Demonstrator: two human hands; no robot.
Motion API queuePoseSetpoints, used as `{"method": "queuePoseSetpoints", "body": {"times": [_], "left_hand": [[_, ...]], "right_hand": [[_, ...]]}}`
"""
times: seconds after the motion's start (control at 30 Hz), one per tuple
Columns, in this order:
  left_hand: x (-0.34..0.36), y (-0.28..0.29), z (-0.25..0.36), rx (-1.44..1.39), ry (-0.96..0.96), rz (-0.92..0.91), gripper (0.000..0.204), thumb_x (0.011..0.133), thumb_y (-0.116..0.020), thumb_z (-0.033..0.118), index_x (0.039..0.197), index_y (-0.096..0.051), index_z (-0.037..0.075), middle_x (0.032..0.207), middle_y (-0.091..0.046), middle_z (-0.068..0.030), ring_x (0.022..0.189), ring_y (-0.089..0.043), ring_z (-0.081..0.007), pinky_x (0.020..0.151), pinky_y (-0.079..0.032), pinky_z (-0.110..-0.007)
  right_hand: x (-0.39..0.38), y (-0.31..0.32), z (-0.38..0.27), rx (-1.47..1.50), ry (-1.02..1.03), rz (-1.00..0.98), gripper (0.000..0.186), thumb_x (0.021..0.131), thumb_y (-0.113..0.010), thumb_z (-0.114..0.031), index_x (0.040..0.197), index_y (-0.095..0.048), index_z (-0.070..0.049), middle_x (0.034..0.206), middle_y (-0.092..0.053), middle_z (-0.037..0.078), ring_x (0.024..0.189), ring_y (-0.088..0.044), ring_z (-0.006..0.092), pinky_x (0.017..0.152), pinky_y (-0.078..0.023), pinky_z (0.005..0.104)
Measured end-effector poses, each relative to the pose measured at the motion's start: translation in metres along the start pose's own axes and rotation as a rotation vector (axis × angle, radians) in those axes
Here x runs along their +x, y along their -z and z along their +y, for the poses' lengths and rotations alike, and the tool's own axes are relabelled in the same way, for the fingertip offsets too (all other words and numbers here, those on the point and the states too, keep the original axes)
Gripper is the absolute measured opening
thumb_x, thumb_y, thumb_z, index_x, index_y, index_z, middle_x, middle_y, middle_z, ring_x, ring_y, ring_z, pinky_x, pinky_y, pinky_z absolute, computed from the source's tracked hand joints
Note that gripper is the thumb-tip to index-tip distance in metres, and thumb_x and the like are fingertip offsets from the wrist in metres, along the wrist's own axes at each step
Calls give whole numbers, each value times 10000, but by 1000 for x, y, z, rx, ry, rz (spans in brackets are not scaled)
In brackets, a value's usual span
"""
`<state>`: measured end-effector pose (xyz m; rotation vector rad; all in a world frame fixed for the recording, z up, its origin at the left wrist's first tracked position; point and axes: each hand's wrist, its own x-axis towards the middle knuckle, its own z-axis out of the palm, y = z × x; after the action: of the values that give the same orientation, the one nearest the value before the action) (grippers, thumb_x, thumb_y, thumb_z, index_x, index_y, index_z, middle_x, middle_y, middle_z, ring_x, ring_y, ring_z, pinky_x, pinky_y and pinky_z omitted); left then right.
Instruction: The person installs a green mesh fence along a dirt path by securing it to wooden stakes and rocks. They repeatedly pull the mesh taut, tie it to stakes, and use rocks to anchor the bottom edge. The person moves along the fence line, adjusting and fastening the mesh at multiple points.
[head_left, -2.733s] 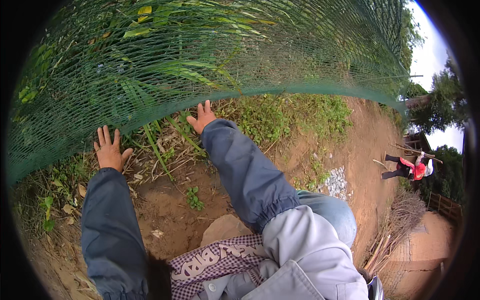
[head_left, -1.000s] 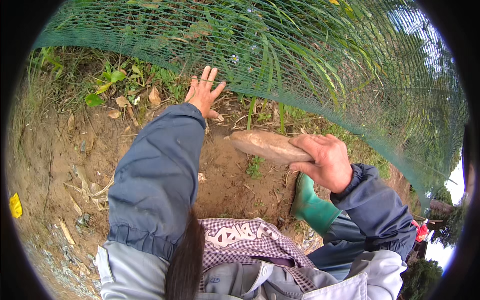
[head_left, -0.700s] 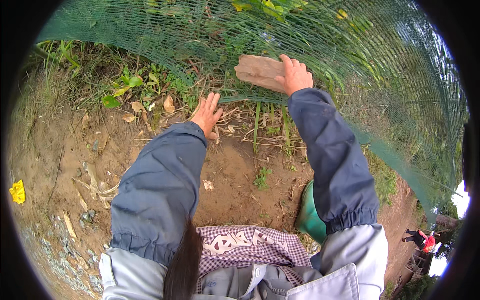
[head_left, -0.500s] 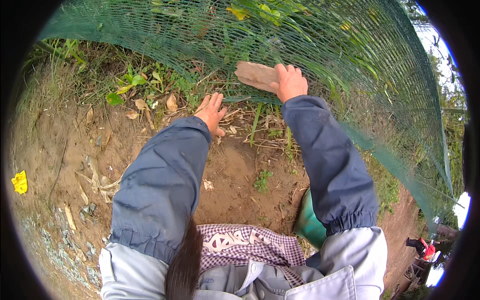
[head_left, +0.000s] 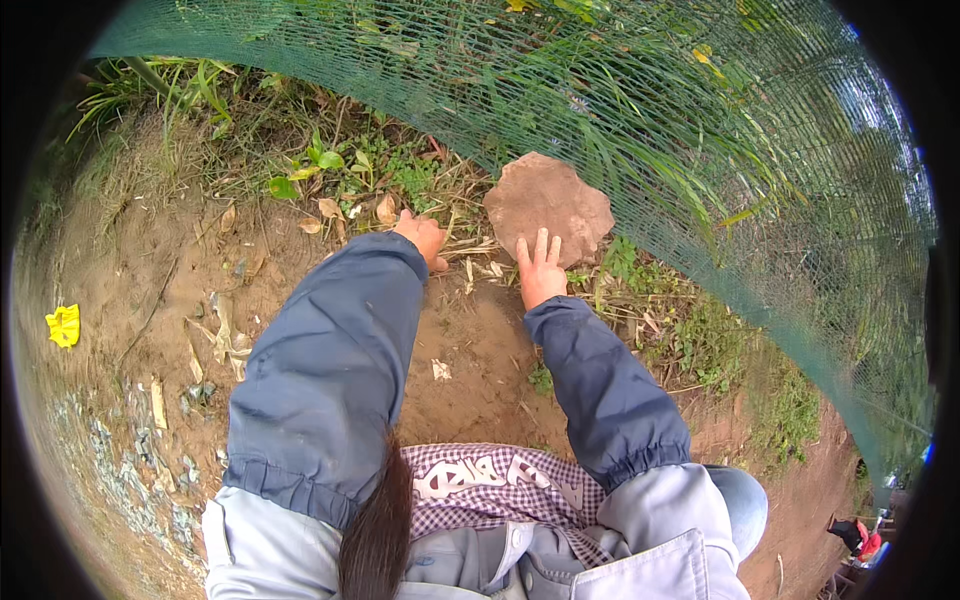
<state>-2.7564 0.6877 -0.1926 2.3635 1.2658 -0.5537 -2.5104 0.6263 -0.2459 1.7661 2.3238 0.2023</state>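
A flat, rough-edged reddish-brown stone (head_left: 550, 205) lies on the ground at the foot of the green mesh netting (head_left: 640, 130), over its lower edge. My right hand (head_left: 542, 268) rests on the stone's near side, fingers spread and holding nothing. To the left of the stone, my left hand (head_left: 422, 238) is low over dry stalks and weeds, its thumb apart from the fingers. Its fingertips are partly lost among the plants, and I see nothing held in it.
Grass and leafy weeds stand behind the netting, which curves down the right side. Bare brown soil (head_left: 470, 370) lies between my arms. A yellow scrap (head_left: 63, 325) and grey gravel (head_left: 130, 480) are at the left. Something red and black (head_left: 858, 540) shows at far right.
The stone has gone from tilted in my right hand to lying flat against the netting. My right hand's grip has opened onto its top. My left hand's fingers have dipped lower.
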Motion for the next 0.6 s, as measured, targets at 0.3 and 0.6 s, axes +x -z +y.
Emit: {"method": "queuePoseSetpoints", "body": {"times": [0.3,0.6], "left_hand": [[-17,32,5,-64,-48,296,348,820,-602,377,987,-615,72,927,-628,-112,934,-596,-296,821,-404,-455],[-18,44,17,-63,-99,345,301,802,-636,329,977,-611,85,909,-644,-115,928,-607,-299,842,-406,-473]], "right_hand": [[0,38,7,157,-21,-210,665,725,-634,-72,1343,-415,-184,1463,-239,193,1315,-304,404,869,-490,428],[-14,47,25,344,-73,-53,606,756,-654,-118,1317,-428,-159,1448,-306,101,1331,-301,310,1004,-356,500]]}}
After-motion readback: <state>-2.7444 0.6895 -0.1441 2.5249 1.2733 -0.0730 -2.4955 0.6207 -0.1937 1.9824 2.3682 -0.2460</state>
